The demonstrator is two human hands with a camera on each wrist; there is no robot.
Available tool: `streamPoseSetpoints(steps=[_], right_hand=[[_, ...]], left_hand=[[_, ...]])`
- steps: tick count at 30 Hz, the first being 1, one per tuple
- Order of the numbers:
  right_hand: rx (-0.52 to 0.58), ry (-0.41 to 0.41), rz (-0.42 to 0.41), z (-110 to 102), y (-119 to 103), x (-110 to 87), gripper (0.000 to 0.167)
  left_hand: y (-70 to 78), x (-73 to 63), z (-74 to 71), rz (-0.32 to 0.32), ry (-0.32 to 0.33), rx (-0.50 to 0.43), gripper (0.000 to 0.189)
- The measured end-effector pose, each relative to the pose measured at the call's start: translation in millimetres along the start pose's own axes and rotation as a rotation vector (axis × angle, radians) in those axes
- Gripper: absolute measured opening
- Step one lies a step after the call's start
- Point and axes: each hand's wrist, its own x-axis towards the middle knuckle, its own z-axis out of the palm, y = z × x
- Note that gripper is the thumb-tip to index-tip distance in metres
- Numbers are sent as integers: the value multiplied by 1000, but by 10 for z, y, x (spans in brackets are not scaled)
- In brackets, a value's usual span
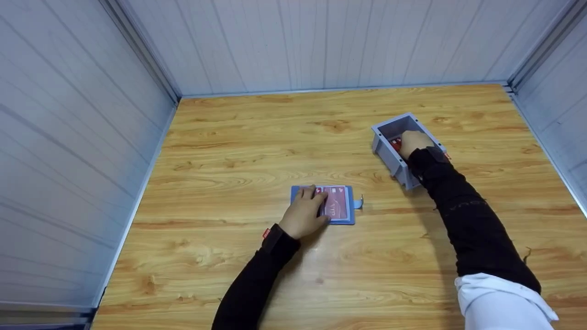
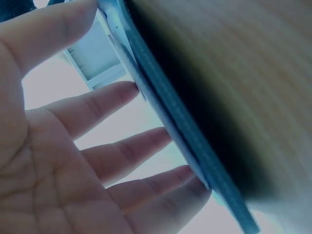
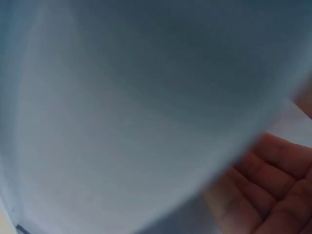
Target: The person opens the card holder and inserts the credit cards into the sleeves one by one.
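The black sleeves (image 1: 477, 215) lie nearest, a small red tag (image 1: 266, 233) on the left cuff, its writing too small to read. Beyond, the left hand (image 1: 302, 220) rests its extended fingers on an open blue card holder (image 1: 351, 213) on the wood-patterned desk (image 1: 229, 256). A red card (image 1: 337, 201) there bears large pale letters, apparently an inverted "VIP". Farther right, the right hand (image 1: 415, 141) reaches into a grey box (image 1: 390, 158) beside another red card (image 1: 395, 143); whether it grips anything cannot be told.
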Motion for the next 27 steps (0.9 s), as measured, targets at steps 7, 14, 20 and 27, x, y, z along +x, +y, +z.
streamPoseSetpoints(steps=[7,14,20,27], right_hand=[[5,2,12,11,19,-13,18],[-13,7,-3,42,45,14,19],[-44,40,-22,32,16,-12,20],[-37,45,-25,-27,25,-21,17]], left_hand=[[-7,5,6,7,9,13,64],[-7,7,14,5,13,21,64],[1,7,18,-8,8,8,65],[10,8,15,-13,4,14,64]])
